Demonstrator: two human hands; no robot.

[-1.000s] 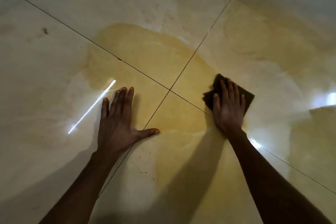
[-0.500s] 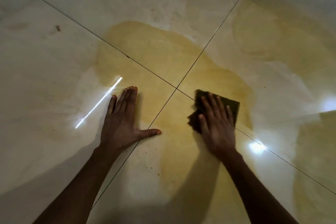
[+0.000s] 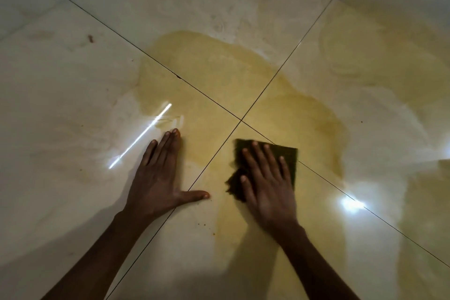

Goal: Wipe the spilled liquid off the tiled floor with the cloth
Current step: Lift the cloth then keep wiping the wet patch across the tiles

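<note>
A yellowish spill (image 3: 219, 73) spreads over the glossy tiled floor (image 3: 60, 80), across the crossing of the grout lines. My right hand (image 3: 267, 185) presses flat on a dark green cloth (image 3: 289, 156), just below and right of that crossing, fingers spread over it. Much of the cloth is hidden under the hand. My left hand (image 3: 158, 175) lies flat on the floor to the left of the cloth, fingers together and thumb out, holding nothing.
More yellow smears cover the tile at the upper right (image 3: 377, 51) and the lower right (image 3: 426, 226). Bright light reflections sit on the floor at the left (image 3: 141, 134) and right (image 3: 350, 203). A small dark spot (image 3: 90, 38) marks the far left tile.
My right hand has slid the cloth leftward and toward me, from the right tile to just past the grout crossing. The left hand has stayed planted.
</note>
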